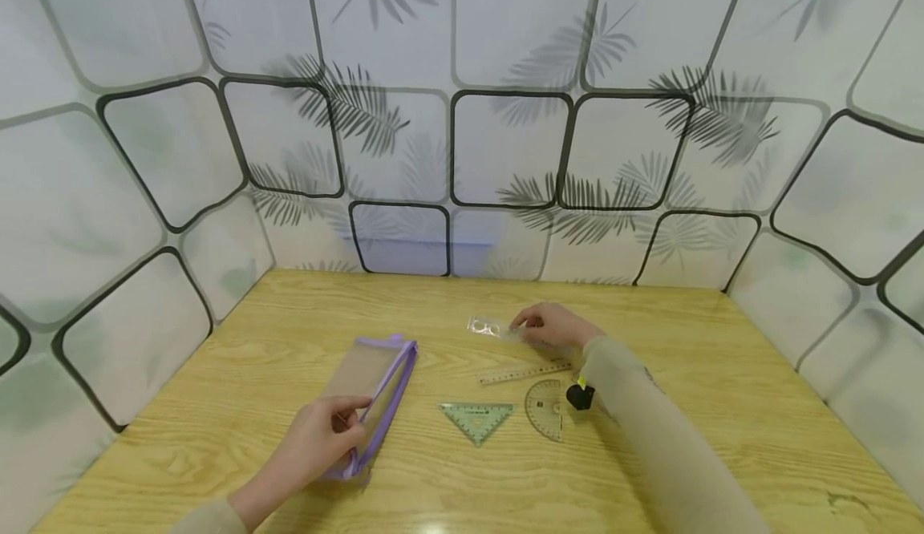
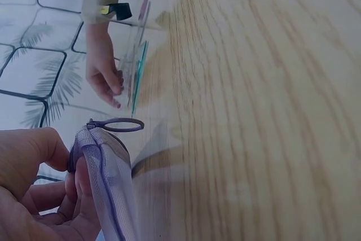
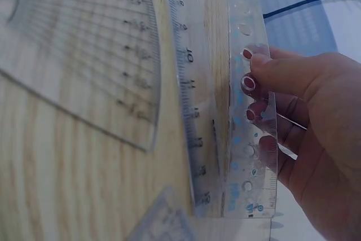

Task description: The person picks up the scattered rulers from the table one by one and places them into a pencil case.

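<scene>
My left hand (image 1: 309,440) pinches the open zip edge of a purple-trimmed mesh pencil pouch (image 1: 361,370); in the left wrist view the zip pull (image 2: 115,123) sticks out from its end. Farther back, my right hand (image 1: 554,325) holds a clear stencil ruler with cut-out holes (image 3: 242,150), thumb and fingers gripping its long edge. A clear straight ruler (image 1: 523,373) lies just in front of that hand. Nearer to me are a green set square (image 1: 477,418) and a clear half-round protractor (image 1: 545,410), side by side between the pouch and the right forearm.
All of it is on a wood-grain table (image 1: 686,341). Patterned wall panels (image 1: 505,149) rise behind the table and along both sides. A black object with a yellow tab (image 1: 580,395) is at the right sleeve.
</scene>
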{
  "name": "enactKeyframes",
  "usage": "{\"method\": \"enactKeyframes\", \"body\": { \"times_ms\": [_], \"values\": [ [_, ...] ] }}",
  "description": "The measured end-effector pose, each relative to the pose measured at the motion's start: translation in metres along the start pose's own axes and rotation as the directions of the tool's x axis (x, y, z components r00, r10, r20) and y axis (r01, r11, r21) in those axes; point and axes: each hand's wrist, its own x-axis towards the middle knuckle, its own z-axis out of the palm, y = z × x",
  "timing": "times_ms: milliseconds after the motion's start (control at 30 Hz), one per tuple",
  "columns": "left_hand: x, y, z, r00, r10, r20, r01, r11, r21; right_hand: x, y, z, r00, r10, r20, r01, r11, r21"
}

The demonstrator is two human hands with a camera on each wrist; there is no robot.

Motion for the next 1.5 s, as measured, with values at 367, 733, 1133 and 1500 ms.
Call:
{"method": "enactKeyframes", "body": {
  "times_ms": [367,733,1133,1500],
  "values": [
    [0.000,-0.002,-0.001,1.000,-0.004,-0.019,0.005,1.000,0.018,-0.004,-0.001,-0.008,1.000,0.013,-0.001,-0.013,0.998,-0.068],
    [0.000,-0.002,-0.001,1.000,0.008,-0.025,-0.008,1.000,0.021,-0.005,-0.006,-0.013,0.999,-0.027,-0.025,0.023,0.990,-0.137],
    [-0.001,-0.002,-0.002,1.000,0.025,-0.010,-0.024,0.999,0.021,-0.010,-0.010,-0.017,0.998,-0.044,-0.040,0.038,0.989,-0.145],
    [0.000,-0.001,0.000,0.999,0.010,-0.038,-0.009,1.000,0.026,-0.015,-0.035,-0.008,0.993,-0.094,-0.066,0.094,0.996,-0.010]
  ]
}}
